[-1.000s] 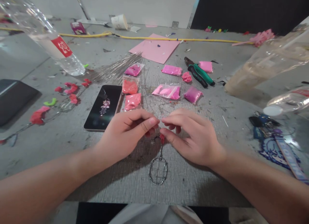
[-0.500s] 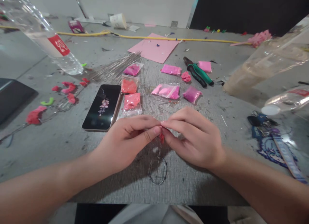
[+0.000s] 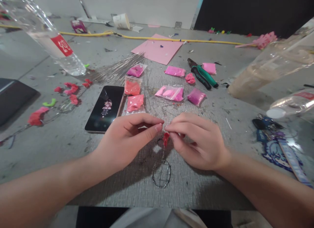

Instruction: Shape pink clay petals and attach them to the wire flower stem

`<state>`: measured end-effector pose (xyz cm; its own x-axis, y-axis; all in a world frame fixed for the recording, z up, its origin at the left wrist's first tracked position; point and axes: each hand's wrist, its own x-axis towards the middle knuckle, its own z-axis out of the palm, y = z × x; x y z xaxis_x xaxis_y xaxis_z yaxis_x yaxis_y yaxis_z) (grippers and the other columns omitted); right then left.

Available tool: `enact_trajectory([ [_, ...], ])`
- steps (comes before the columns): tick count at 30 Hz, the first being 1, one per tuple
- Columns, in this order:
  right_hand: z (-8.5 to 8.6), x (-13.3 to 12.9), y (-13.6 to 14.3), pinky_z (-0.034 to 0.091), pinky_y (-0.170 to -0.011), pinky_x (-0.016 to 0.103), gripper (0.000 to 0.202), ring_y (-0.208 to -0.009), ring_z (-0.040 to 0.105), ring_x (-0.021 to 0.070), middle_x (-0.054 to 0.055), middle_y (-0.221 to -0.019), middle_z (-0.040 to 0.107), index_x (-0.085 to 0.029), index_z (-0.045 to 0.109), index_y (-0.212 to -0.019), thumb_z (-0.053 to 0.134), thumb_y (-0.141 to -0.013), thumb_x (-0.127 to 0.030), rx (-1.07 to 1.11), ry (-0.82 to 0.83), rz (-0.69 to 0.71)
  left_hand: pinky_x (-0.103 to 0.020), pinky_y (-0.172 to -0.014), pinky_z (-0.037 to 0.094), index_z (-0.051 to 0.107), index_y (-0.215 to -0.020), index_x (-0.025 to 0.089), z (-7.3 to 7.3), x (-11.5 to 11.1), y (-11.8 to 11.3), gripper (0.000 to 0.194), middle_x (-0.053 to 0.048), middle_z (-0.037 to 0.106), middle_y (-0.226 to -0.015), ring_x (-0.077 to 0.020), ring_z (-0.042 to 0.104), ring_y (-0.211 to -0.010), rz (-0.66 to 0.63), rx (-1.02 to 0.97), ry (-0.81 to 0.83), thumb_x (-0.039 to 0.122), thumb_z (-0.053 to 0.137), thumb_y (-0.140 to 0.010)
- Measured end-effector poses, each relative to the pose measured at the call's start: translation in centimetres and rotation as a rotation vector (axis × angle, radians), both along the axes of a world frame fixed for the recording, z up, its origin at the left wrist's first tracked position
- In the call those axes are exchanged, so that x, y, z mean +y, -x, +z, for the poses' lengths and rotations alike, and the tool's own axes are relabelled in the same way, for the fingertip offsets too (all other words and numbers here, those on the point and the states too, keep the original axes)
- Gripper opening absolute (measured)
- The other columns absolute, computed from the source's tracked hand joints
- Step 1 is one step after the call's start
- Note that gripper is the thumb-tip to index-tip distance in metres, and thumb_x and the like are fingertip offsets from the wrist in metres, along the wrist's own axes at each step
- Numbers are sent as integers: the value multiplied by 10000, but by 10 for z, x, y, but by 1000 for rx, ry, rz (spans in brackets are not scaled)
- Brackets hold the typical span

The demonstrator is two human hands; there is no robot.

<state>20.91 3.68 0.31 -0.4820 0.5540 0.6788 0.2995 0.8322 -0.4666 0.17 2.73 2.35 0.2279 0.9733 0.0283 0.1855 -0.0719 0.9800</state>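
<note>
My left hand is closed in a pinch, thumb against forefinger, just right of the phone; a tiny pale bit shows at its fingertips. Close beside it, my right hand has its fingers pressed together, and what they hold, if anything, is hidden. A small red clay piece on thin wire lies on the table just below the fingertips. Its wire leads down to a twisted wire loop near the front edge. Bags of clay, such as the coral one and the pink one, lie beyond my hands.
Green-handled pliers lie behind the purple bag. Bottles stand or lean at left and right. Thin wires fan out near pink paper. Red clay pieces lie left, keychains right.
My fingertips have parted slightly, leaving a narrow gap between the hands. The red clay piece now shows more fully below them. The whole view has shifted slightly.
</note>
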Motion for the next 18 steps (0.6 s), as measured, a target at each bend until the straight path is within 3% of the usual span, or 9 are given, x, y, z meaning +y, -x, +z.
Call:
enact_trajectory([
  [6, -1, 1, 0, 577, -716, 308, 172, -795, 655, 162, 60, -885, 716, -178, 655, -1027, 574, -919, -71, -20, -5, 58, -206, -821, 593, 789, -986, 203, 0, -5, 3, 124, -8, 796, -987, -128, 736, -910, -73, 133, -225, 153, 682, -946],
  [18, -1, 0, 0, 548, -656, 284, 155, -722, 607, 147, 43, -823, 689, -192, 645, -1002, 565, -927, -82, -38, -17, 64, -236, -916, 581, 751, -1185, 181, -3, -11, 8, 253, -70, 742, -1158, -156, 717, -1053, -168, 230, -409, 122, 631, -970],
])
